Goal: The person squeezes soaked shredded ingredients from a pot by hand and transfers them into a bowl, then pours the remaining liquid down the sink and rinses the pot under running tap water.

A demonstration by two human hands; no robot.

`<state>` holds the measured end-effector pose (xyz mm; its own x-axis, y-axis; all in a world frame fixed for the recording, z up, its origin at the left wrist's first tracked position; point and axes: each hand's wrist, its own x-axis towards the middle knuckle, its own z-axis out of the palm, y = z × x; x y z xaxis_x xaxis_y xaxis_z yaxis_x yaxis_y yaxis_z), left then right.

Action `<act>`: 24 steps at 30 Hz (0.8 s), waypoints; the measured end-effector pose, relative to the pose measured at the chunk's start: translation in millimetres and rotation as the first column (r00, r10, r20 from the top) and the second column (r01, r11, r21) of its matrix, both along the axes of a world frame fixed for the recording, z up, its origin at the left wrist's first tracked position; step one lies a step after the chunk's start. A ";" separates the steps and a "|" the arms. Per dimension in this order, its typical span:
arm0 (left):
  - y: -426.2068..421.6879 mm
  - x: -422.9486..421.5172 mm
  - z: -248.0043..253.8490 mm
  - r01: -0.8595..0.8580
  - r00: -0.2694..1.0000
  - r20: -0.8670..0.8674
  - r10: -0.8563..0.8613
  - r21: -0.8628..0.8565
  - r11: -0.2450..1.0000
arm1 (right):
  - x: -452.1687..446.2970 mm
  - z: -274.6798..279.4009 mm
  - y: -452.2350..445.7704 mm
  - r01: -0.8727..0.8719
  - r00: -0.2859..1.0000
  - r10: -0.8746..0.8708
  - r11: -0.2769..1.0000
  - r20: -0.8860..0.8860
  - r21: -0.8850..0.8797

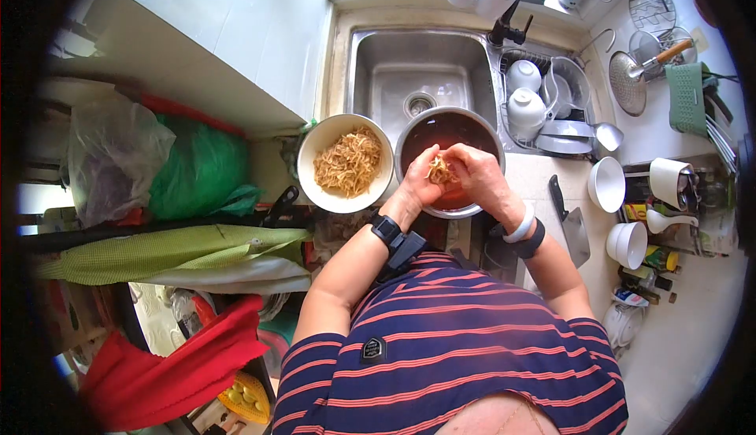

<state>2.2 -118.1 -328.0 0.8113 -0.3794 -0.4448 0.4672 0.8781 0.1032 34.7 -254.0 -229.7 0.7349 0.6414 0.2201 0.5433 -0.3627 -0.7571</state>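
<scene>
My left hand (421,181) and my right hand (477,175) come together over a metal basin (498,140) of reddish-brown liquid. Between them is a clump of light brown shredded strips (441,172), with the fingers of both hands closed round it. The exact kind of food cannot be made out. Left of the basin stands a white bowl (305,169) holding a heap of similar shredded strips (347,161). The basin sits at the front edge of the sink, and my hands hide part of its near side.
Behind the basin is a steel sink (394,81), under a black faucet (513,33). To the right are a dish rack (508,132) with white bowls, a cleaver (575,230) and more white bowls (606,185). Green cloth (189,254) and plastic bags (197,163) are on the left.
</scene>
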 end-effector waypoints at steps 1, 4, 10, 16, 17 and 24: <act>-0.9 0.9 -0.1 0.008 1.000 0.000 -0.008 -0.012 1.000 | -0.7 -1.2 1.7 0.011 1.000 -0.009 0.997 0.026 -0.082; 1.2 5.0 -15.9 0.050 0.992 0.125 -0.030 -0.162 0.985 | -2.2 -0.7 2.7 -0.040 0.994 0.055 0.986 0.092 -0.163; 0.7 7.0 1.2 0.000 0.999 0.053 0.001 -0.024 1.000 | 4.3 17.6 -7.9 0.012 0.997 -0.006 0.997 -0.073 0.082; 3.4 12.3 3.8 0.067 0.991 0.117 -0.066 -0.007 0.998 | 6.4 24.9 -10.3 0.121 0.993 -0.122 0.979 -0.003 0.163; 0.5 13.4 6.3 0.031 0.999 0.042 -0.033 0.034 0.999 | 6.2 24.2 -10.8 0.123 0.992 -0.125 0.979 -0.004 0.164; 8.1 18.7 2.2 0.089 0.988 0.125 -0.095 0.054 0.995 | 17.5 5.2 -23.6 0.208 0.978 -0.210 0.975 0.012 0.083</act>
